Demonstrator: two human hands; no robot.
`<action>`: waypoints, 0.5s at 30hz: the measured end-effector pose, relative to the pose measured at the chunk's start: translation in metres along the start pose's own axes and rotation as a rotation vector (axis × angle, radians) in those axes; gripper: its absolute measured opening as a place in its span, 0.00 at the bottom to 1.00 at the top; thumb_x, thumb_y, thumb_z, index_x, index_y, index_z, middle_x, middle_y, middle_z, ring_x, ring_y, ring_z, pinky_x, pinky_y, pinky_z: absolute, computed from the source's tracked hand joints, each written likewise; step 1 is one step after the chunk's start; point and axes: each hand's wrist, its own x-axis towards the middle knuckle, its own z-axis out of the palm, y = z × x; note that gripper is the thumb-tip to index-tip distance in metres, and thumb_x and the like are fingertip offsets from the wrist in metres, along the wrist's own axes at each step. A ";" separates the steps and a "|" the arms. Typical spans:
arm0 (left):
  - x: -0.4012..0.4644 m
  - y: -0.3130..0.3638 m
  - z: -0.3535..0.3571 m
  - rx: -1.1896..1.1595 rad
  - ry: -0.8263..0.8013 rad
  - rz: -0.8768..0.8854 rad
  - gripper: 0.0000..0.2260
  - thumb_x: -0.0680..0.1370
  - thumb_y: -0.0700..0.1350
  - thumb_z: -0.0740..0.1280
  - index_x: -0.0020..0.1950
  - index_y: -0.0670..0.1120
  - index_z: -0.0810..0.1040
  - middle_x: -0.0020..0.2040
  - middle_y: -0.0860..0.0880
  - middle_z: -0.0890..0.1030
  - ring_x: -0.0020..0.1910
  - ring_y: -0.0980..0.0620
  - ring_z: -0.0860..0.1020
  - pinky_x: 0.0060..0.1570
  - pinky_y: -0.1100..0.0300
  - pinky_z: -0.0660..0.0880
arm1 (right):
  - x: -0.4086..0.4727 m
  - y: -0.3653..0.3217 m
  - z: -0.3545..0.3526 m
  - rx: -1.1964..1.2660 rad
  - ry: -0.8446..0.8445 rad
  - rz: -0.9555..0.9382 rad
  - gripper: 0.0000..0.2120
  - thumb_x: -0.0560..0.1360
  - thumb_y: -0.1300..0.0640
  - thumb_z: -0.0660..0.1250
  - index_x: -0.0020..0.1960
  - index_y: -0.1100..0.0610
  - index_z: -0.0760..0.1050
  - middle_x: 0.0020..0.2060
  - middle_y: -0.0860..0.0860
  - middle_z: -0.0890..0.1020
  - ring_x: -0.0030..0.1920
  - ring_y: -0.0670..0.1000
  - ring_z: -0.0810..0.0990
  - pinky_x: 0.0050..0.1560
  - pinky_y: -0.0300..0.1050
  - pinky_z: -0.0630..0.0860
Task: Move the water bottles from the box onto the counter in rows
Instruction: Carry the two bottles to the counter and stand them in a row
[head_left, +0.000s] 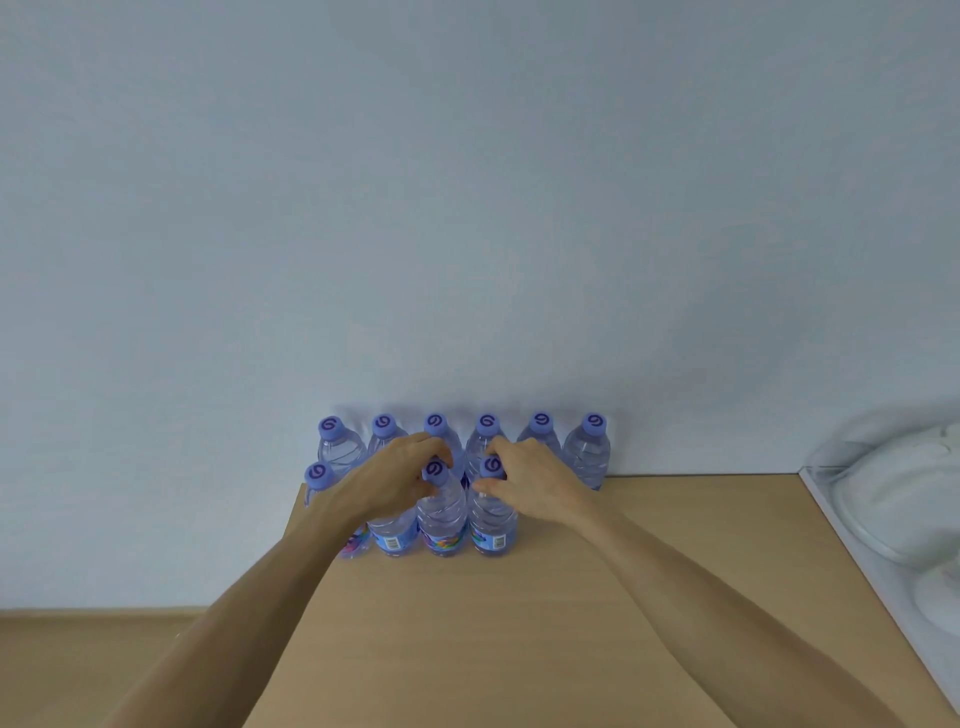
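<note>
Clear water bottles with purple caps stand on the wooden counter (519, 623) in two rows against the wall. The back row (587, 452) holds several bottles. The front row starts at the counter's left edge with a bottle (318, 480) and runs right. My left hand (395, 480) grips the neck of the third front bottle (441, 514). My right hand (535, 480) grips the neck of the fourth front bottle (492, 525). Both bottles stand upright on the counter. The box is out of view.
A white sink or basin (893, 499) with a clear rim lies at the counter's right end. The pale wall (467, 208) rises directly behind the back row. The counter's left edge drops to a lower wooden surface (104, 665).
</note>
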 end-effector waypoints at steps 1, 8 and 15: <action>0.000 0.000 -0.001 -0.006 0.000 0.002 0.09 0.76 0.39 0.67 0.55 0.46 0.76 0.48 0.51 0.75 0.42 0.53 0.72 0.44 0.64 0.67 | 0.000 0.002 0.001 0.003 -0.001 0.001 0.17 0.76 0.44 0.67 0.47 0.56 0.66 0.32 0.51 0.72 0.33 0.51 0.73 0.29 0.45 0.64; -0.008 0.002 -0.002 -0.102 0.040 -0.006 0.12 0.75 0.40 0.70 0.57 0.46 0.76 0.44 0.53 0.72 0.39 0.55 0.71 0.41 0.70 0.66 | -0.001 0.005 0.004 0.040 -0.032 0.014 0.18 0.76 0.42 0.68 0.49 0.54 0.64 0.34 0.51 0.74 0.35 0.50 0.74 0.31 0.44 0.66; -0.019 0.005 -0.004 -0.137 0.108 -0.029 0.16 0.76 0.47 0.70 0.62 0.48 0.73 0.56 0.52 0.73 0.47 0.54 0.74 0.48 0.64 0.71 | -0.009 0.004 -0.005 0.122 -0.045 0.040 0.26 0.75 0.35 0.64 0.63 0.51 0.65 0.38 0.48 0.77 0.41 0.49 0.78 0.43 0.48 0.76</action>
